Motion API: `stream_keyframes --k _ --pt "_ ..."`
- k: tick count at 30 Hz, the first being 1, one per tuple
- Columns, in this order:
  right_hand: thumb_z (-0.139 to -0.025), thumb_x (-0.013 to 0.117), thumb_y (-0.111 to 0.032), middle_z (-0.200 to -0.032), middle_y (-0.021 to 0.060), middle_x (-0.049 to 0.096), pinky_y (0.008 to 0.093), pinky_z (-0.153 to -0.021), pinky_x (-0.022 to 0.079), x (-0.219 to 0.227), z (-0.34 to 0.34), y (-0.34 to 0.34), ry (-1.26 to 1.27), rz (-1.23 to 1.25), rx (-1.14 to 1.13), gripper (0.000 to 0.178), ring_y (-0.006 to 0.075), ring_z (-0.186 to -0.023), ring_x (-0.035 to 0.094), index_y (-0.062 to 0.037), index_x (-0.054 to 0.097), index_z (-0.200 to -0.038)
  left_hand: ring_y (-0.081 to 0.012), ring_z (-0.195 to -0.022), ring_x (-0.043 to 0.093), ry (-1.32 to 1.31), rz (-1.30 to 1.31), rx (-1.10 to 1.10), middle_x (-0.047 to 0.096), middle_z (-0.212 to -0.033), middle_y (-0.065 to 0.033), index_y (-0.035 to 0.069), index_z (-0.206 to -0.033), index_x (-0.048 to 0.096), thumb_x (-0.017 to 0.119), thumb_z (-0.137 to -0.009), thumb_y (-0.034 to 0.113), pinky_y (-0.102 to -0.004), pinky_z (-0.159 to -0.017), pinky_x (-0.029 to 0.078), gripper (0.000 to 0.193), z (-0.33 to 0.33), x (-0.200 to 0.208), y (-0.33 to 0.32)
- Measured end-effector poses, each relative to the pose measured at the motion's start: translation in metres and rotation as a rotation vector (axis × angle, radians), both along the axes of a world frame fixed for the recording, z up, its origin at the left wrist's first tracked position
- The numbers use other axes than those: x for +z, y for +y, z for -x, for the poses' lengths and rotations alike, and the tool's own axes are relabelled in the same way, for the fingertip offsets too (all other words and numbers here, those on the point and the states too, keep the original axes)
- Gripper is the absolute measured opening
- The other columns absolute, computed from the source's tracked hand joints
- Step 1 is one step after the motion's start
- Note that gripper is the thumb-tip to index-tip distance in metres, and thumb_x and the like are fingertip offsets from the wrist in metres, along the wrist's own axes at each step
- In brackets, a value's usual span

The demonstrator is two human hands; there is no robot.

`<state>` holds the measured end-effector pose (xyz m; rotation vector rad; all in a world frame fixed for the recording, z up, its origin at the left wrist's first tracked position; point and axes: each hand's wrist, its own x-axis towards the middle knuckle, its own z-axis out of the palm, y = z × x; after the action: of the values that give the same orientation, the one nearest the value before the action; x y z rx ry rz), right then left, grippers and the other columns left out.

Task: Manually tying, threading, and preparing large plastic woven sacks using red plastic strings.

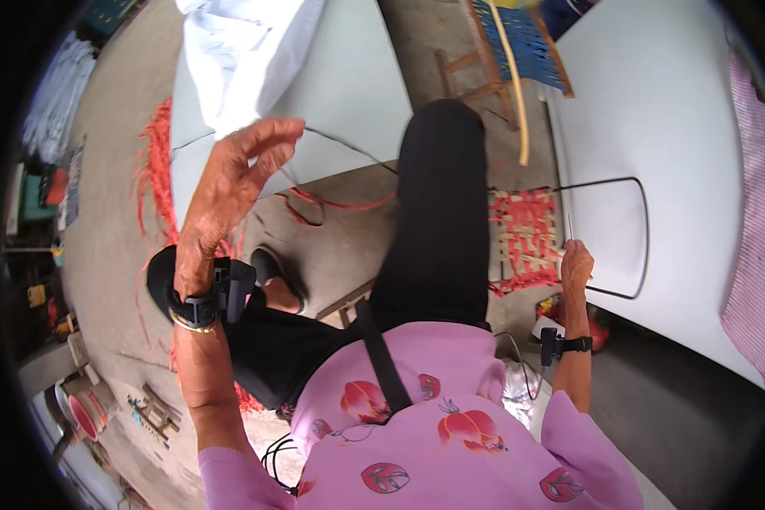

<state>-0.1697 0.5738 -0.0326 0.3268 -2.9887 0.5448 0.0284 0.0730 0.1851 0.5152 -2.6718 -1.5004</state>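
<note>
My left hand [251, 170] is raised, fingers stretched out with a gap to the thumb. I see nothing held in it. Behind it are a pale board [348, 102], a thin dark cord [348, 144] and a bunched white cloth [246, 51]. On my right, my right hand [576, 265] is closed around a thin pale rod [569, 226] that pokes up past the fingers. It is beside a woven panel of red and beige strips [527, 238], which fills one end of a black wire frame [646, 229]. The hand partly hides the panel's edge.
Loose red strips [157, 161] hang at the left side of the board, and another strip [348, 206] trails over the floor. A wooden chair with blue webbing [518, 47] stands ahead, a bent cane [512, 76] across it. To the right is a large white tabletop [654, 93] with striped pink fabric [756, 229].
</note>
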Motion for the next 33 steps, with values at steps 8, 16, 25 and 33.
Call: stream_keyframes --k 8,16,25,33 --pt "-0.086 0.047 -0.025 -0.084 0.0179 0.062 0.0471 -0.069 0.046 -0.06 -0.01 -0.04 0.057 -0.149 0.163 0.03 0.0393 -0.074 0.058 0.0009 0.062 -0.083 -0.0183 -0.102 0.055 -0.056 0.11 0.287 0.059 -0.11 -0.0108 -0.003 -0.115 0.053 0.054 -0.09 0.025 -0.0303 -0.089 0.042 0.038 -0.079 -0.033 -0.076" --pt "-0.085 0.056 -0.01 -0.08 0.0109 0.063 0.0279 -0.066 0.046 0.145 -0.037 -0.207 -0.1 0.543 0.316 0.013 0.0159 -0.072 0.06 -0.0001 0.063 -0.089 -0.0165 -0.108 0.044 -0.33 -0.192 0.351 0.052 -0.115 -0.0081 -0.002 -0.116 0.054 0.056 -0.081 0.052 -0.033 -0.088 0.037 0.064 -0.037 -0.116 -0.089" --pt "-0.085 0.054 -0.046 -0.095 0.0072 0.059 0.0289 -0.077 0.045 0.115 -0.138 -0.324 -1.414 0.715 0.733 0.049 0.0152 -0.089 0.056 -0.0013 0.058 -0.104 -0.0183 -0.062 0.053 0.37 -1.21 0.739 0.05 -0.063 -0.0036 0.006 -0.081 0.049 0.042 -0.094 0.026 -0.031 -0.064 0.044 0.025 0.011 -0.111 0.022" --pt "-0.094 0.042 -0.035 -0.109 0.0073 0.053 0.0381 -0.094 0.038 0.145 -0.117 -0.327 -1.528 1.661 0.549 0.031 0.0202 -0.106 0.05 -0.0073 0.051 -0.105 -0.021 -0.076 0.054 0.602 -1.432 0.62 0.046 -0.068 -0.0043 0.007 -0.082 0.045 0.035 -0.097 0.026 -0.0371 -0.083 0.048 0.027 -0.024 -0.046 0.07"
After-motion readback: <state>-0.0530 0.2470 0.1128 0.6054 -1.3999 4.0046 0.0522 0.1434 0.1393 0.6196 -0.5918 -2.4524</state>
